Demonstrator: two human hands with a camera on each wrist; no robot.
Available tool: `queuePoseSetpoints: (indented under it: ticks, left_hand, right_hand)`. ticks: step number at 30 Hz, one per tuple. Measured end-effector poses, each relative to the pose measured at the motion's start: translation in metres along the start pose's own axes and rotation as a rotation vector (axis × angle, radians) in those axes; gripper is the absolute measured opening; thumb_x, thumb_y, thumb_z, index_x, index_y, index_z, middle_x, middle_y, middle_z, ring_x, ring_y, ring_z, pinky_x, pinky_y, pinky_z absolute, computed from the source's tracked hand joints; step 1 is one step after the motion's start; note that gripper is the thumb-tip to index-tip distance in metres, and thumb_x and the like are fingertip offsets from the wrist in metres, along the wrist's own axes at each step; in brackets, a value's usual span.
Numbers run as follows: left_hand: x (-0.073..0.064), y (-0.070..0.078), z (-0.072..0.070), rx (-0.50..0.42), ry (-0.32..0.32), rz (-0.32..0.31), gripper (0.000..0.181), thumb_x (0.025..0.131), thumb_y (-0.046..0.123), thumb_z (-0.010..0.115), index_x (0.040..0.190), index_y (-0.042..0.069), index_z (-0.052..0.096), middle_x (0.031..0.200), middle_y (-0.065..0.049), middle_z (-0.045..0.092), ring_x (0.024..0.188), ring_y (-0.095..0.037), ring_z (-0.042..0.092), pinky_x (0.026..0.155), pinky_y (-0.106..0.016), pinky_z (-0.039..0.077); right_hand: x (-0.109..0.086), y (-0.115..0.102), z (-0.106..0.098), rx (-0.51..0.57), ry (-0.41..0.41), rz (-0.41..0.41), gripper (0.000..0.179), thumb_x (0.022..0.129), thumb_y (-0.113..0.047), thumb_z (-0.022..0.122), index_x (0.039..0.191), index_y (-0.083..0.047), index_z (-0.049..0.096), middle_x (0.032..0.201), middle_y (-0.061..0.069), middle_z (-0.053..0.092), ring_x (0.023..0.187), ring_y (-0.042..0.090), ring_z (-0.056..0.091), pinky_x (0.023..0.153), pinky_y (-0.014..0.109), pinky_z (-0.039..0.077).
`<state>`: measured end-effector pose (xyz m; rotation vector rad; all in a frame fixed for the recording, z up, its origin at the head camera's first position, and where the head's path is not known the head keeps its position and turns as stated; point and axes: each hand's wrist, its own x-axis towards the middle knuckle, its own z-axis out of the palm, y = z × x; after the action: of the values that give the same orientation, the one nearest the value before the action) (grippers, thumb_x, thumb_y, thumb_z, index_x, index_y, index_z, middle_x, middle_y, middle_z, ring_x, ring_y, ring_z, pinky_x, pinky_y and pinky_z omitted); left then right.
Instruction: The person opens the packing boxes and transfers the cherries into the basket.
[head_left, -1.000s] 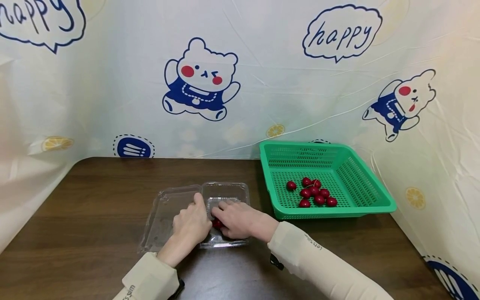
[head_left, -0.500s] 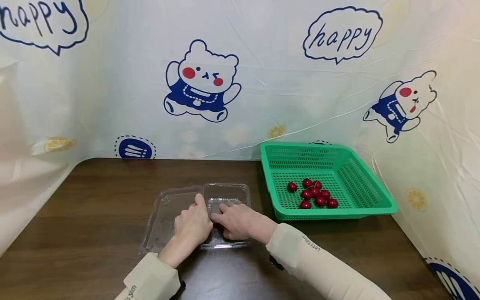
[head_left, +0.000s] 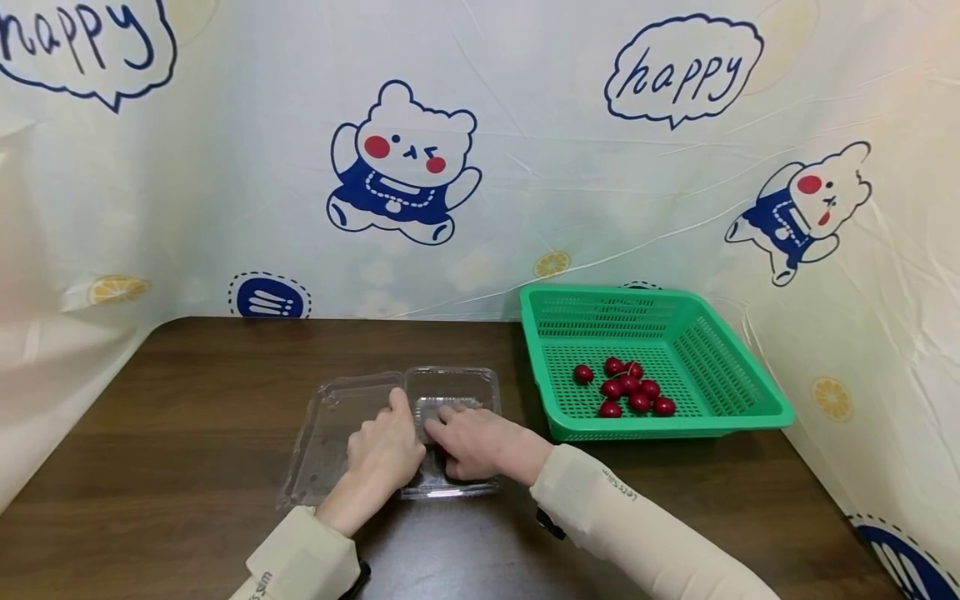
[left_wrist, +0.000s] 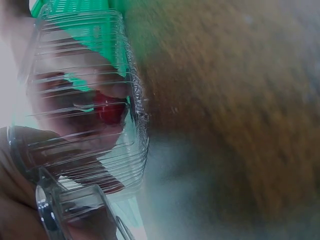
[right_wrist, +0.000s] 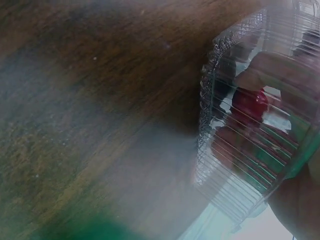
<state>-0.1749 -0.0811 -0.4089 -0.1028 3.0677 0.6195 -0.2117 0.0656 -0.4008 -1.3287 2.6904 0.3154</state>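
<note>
A clear plastic clamshell box point(head_left: 450, 379) stands on the table with its lid point(head_left: 330, 417) folded out to the left. My left hand point(head_left: 386, 450) grips the box along the hinge side. Down inside the base is my right hand point(head_left: 476, 442), seen from above with its fingertips hidden. Through the ribbed wall in the right wrist view, a dark red cherry point(right_wrist: 250, 103) shows between its fingers. The left wrist view shows the same cherry point(left_wrist: 110, 107) low in the box, close to the floor of it.
A green perforated basket point(head_left: 660, 423) stands at the back right, with several cherries point(head_left: 628, 386) on its floor. The brown wooden table point(head_left: 187, 433) ends at a patterned curtain point(head_left: 540, 192) behind and at the sides.
A red patch of cherry under my right hand in the head view has gone out of sight beneath the fingers, which have shifted slightly. My left hand and the basket stay in place.
</note>
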Motion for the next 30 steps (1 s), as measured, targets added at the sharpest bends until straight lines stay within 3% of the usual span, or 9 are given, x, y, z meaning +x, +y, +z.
queuePoseSetpoints:
  ticks: [10, 24, 30]
  left_hand:
    - [-0.002, 0.001, -0.001, 0.017, 0.020, 0.009, 0.036, 0.081, 0.012, 0.063, 0.106, 0.001, 0.039, 0.083, -0.019, 0.063, 0.071, -0.044, 0.065, 0.058, -0.052, 0.047]
    - [-0.002, 0.000, 0.001, 0.015, 0.019, 0.004, 0.037, 0.081, 0.012, 0.063, 0.106, 0.001, 0.039, 0.083, -0.019, 0.063, 0.070, -0.043, 0.065, 0.057, -0.051, 0.047]
    - [-0.001, 0.000, 0.002, 0.017, 0.027, 0.006, 0.036, 0.081, 0.013, 0.063, 0.105, 0.002, 0.040, 0.082, -0.018, 0.063, 0.069, -0.042, 0.065, 0.056, -0.050, 0.046]
  right_hand:
    - [0.000, 0.002, 0.003, 0.012, 0.052, -0.047, 0.030, 0.080, -0.018, 0.069, 0.106, -0.014, 0.055, 0.102, 0.003, 0.058, 0.086, 0.018, 0.063, 0.077, 0.030, 0.052]
    - [-0.003, 0.008, -0.008, 0.066, 0.057, -0.058, 0.020, 0.082, -0.015, 0.065, 0.100, -0.015, 0.055, 0.093, -0.001, 0.058, 0.079, 0.015, 0.059, 0.072, 0.029, 0.049]
    - [-0.005, 0.011, -0.016, 0.029, 0.071, -0.075, 0.013, 0.085, -0.016, 0.063, 0.098, -0.016, 0.060, 0.093, 0.000, 0.060, 0.080, 0.015, 0.058, 0.072, 0.028, 0.049]
